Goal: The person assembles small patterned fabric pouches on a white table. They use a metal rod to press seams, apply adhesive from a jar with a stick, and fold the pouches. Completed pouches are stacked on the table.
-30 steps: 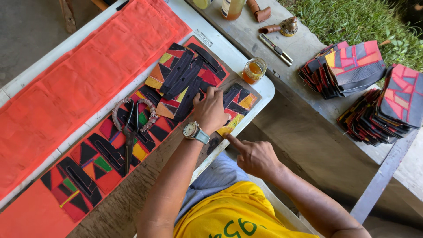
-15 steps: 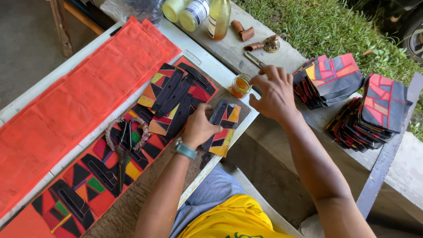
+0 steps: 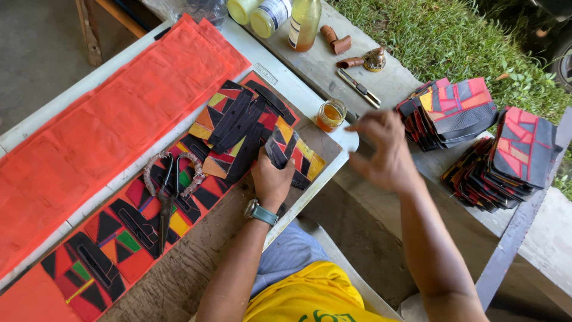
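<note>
My left hand [image 3: 271, 179], a watch on its wrist, grips a small patchwork piece [image 3: 301, 156] of black, red and yellow leather at the near edge of the white table [image 3: 336, 164]. More such pieces and black strips [image 3: 238, 128] lie fanned just left of it. My right hand [image 3: 384, 149] hovers beyond the table edge, fingers pinched together. It is a little right of a small glass jar of amber liquid [image 3: 330, 113]. Whether anything is in those fingers is unclear.
Scissors with wrapped handles [image 3: 167, 197] lie on a long patchwork strip [image 3: 119, 238]. Orange cloth [image 3: 119, 119] covers the table's left. Two stacks of patchwork pieces [image 3: 453, 113] [image 3: 512, 161], a utility knife [image 3: 357, 87] and bottles [image 3: 304, 24] sit on the concrete ledge.
My right hand rose from beside my left to the ledge by the knife, then came back down and now sits right of the jar. My left hand has stayed on the patchwork piece.
</note>
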